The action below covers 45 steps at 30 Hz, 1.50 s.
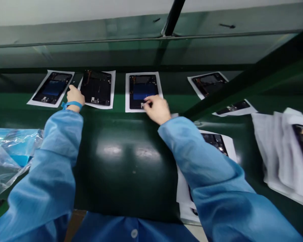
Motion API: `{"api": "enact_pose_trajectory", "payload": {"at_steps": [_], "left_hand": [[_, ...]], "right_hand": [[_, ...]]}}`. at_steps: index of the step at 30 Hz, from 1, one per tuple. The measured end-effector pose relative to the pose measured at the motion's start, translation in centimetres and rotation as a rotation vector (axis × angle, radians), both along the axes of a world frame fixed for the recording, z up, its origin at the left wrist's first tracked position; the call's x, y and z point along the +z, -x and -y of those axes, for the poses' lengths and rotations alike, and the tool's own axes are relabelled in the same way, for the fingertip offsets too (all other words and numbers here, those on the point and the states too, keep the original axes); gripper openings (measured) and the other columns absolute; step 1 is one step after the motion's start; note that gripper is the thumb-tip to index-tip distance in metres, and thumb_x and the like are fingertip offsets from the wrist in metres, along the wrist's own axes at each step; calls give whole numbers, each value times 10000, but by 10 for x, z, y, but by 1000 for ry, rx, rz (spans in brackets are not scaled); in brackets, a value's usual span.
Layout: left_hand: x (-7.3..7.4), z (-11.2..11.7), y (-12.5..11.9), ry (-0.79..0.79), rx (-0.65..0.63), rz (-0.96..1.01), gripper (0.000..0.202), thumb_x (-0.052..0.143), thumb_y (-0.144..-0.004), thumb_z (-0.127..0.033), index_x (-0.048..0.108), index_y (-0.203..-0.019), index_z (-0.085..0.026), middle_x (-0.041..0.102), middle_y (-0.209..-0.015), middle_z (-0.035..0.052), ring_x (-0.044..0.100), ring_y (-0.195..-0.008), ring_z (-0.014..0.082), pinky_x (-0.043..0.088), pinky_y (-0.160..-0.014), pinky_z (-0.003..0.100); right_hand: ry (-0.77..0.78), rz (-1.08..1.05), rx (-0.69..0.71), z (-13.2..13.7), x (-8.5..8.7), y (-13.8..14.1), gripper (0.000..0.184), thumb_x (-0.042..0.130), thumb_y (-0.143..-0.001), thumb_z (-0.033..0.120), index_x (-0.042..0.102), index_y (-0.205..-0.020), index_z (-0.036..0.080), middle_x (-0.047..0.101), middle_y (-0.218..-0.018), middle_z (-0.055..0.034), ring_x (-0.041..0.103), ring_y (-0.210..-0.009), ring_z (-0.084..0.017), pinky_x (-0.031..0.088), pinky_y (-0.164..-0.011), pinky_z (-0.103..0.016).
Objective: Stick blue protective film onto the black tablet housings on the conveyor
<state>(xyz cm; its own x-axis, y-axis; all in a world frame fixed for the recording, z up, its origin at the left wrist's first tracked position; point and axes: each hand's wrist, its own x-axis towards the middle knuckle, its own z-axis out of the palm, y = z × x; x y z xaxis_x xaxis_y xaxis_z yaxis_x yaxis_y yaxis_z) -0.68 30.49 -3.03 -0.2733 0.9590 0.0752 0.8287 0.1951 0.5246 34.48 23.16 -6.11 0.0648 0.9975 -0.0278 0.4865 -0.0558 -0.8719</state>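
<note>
Several opened tablet bodies lie on white sheets along a dark green belt (121,158). My left hand (74,95) rests between the far-left tablet (52,88) and the second tablet (96,88), fingers curled, touching the sheet edge; a blue wrist strap sits on that wrist. My right hand (158,108) reaches to the near edge of the middle tablet (142,90), fingertips pinched at its lower rim. Whether anything is between those fingers is hidden. Both arms wear light blue sleeves.
Another tablet (209,83) lies further right, partly behind a slanted green bar (244,80). More tablets on sheets (217,143) stack near my right elbow. White sheets pile at the right (280,151). Crumpled clear plastic (7,154) lies at the left.
</note>
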Motion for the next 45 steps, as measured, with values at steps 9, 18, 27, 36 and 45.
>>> {"api": "enact_pose_trajectory", "payload": {"at_steps": [9,18,27,36,45], "left_hand": [[22,187,-8,72,186,282,127,441,-1007,-295,477,-1087,-204,413,-629,-87,403,-402,71,360,-411,208],[2,315,1,93,-30,-71,280,633,-875,-464,564,-966,-208,647,-1024,114,637,-1049,308,492,-924,429],[3,264,79,295,-140,-35,277,695,-784,-464,557,-787,-223,612,-721,3,586,-679,174,476,-685,299],[34,279,73,213,-162,127,210,557,-867,-404,552,-787,-210,530,-587,-20,519,-547,135,411,-555,258],[57,340,1,130,-367,401,216,621,-893,-388,573,-758,-226,554,-644,-21,498,-544,120,399,-512,255]], "right_hand": [[496,-922,354,117,-6,99,747,351,-900,805,617,-1204,176,718,-1222,-165,740,-972,-253,634,-827,-467],[593,-810,123,215,-15,73,377,822,-706,499,675,-881,199,769,-866,-80,755,-832,-288,650,-721,-439],[331,-69,274,213,-17,32,423,682,-812,596,728,-911,187,760,-853,-79,715,-815,-266,576,-754,-400],[-183,172,324,238,24,80,273,623,-913,415,733,-1031,195,715,-919,-82,669,-806,-214,552,-795,-389],[153,-592,421,247,27,181,497,825,-726,526,683,-1084,212,709,-923,-18,668,-695,-133,603,-722,-316]]}}
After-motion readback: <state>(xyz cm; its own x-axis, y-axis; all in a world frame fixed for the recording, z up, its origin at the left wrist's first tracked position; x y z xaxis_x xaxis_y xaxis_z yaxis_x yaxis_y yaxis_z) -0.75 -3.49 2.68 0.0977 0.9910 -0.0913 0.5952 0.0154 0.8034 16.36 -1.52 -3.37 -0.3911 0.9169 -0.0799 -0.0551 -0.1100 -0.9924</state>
